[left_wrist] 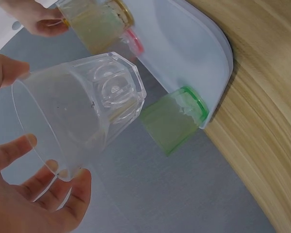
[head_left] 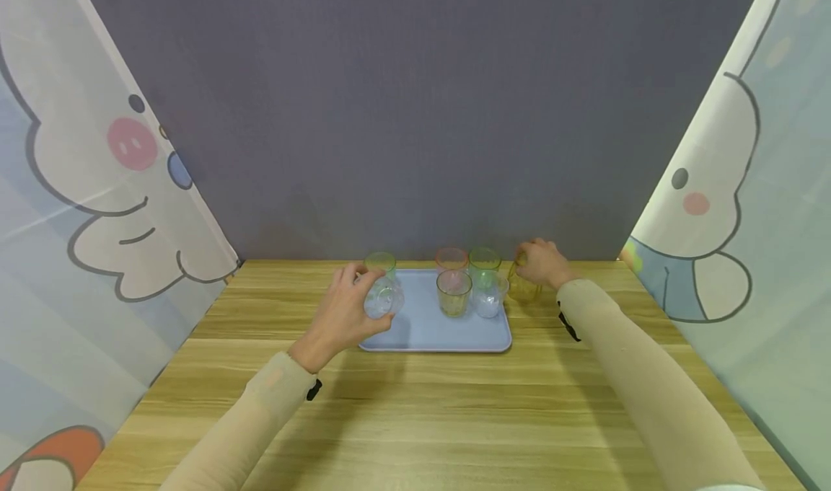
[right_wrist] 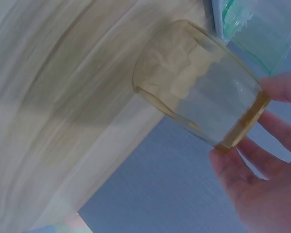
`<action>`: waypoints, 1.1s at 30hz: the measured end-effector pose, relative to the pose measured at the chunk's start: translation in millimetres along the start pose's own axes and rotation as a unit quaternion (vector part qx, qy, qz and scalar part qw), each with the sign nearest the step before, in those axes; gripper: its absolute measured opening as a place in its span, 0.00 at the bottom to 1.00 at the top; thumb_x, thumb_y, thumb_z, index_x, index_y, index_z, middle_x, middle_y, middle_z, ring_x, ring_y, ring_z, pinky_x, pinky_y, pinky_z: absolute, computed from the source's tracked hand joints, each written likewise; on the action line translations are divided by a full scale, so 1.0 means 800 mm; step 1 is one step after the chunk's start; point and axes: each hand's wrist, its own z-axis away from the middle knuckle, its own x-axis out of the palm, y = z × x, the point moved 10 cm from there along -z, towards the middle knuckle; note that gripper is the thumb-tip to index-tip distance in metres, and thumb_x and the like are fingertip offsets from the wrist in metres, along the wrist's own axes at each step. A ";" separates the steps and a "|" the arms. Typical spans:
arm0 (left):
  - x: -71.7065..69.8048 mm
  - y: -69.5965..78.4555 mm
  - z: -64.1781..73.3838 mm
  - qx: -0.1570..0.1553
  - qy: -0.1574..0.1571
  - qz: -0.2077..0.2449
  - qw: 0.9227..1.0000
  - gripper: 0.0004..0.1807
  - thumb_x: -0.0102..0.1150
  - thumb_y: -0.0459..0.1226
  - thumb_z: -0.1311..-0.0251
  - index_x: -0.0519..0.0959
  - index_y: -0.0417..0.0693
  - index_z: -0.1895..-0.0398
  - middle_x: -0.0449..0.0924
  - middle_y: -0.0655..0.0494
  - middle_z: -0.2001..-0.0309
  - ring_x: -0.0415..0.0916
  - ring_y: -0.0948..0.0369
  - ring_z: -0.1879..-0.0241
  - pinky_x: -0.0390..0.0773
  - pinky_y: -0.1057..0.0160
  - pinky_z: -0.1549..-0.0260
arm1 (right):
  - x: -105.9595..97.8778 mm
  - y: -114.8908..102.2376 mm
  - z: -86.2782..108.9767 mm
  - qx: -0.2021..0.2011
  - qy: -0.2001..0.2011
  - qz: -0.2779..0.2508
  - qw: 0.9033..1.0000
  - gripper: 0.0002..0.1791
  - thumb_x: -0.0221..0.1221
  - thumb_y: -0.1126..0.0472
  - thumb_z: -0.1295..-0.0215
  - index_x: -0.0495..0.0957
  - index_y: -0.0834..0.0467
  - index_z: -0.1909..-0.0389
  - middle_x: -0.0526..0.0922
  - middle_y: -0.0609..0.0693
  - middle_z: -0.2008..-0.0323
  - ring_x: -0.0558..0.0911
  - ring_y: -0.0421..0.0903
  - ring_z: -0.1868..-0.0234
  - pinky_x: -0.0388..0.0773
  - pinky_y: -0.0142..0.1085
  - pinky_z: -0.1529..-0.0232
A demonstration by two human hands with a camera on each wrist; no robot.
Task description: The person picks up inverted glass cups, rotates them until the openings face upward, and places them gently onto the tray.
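My left hand [head_left: 347, 307] holds a clear glass [left_wrist: 87, 102] by its rim, thumb and fingers spread around it, base toward the tray. This glass is over the left part of the pale blue tray [head_left: 415, 336]. To the right of the tray, my right hand [head_left: 544, 262] grips an amber glass [right_wrist: 203, 82] by its thick base end, with the wide mouth toward the table. Whether that mouth touches the wood I cannot tell. A green glass [head_left: 380, 260] stands at the tray's back left, just behind the clear one.
On the tray's right side stand a pink glass [head_left: 451, 258], a second green glass [head_left: 485, 258], another amber glass [head_left: 454, 293] and another clear glass [head_left: 488, 300]. A grey panel [head_left: 415, 116] rises behind the wooden table [head_left: 441, 419]. Printed curtains [head_left: 688, 152] hang at both sides.
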 end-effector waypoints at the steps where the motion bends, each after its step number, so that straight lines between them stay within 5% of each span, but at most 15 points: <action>1: 0.000 -0.001 0.000 0.000 -0.001 -0.001 1.000 0.39 0.77 0.48 0.57 0.78 0.44 0.39 0.71 0.42 0.47 0.70 0.41 0.47 0.75 0.43 0.50 | -0.002 -0.001 0.001 -0.001 -0.003 0.004 1.000 0.24 0.58 0.58 0.33 0.76 0.64 0.39 0.68 0.71 0.36 0.64 0.74 0.35 0.67 0.69 0.41; 13: 0.007 -0.009 -0.002 0.000 -0.009 -0.023 1.000 0.38 0.76 0.48 0.55 0.78 0.45 0.38 0.71 0.39 0.45 0.71 0.39 0.47 0.75 0.43 0.50 | -0.003 -0.001 0.010 0.007 -0.027 0.011 1.000 0.27 0.61 0.57 0.33 0.74 0.64 0.36 0.68 0.70 0.35 0.62 0.75 0.34 0.67 0.69 0.41; 33: 0.041 -0.037 -0.019 -0.072 -0.092 -0.017 0.993 0.39 0.71 0.51 0.51 0.76 0.48 0.33 0.69 0.42 0.44 0.67 0.43 0.44 0.75 0.43 0.52 | -0.001 0.002 0.012 0.018 -0.032 0.002 0.999 0.28 0.62 0.57 0.34 0.74 0.62 0.35 0.67 0.70 0.34 0.60 0.74 0.33 0.66 0.69 0.40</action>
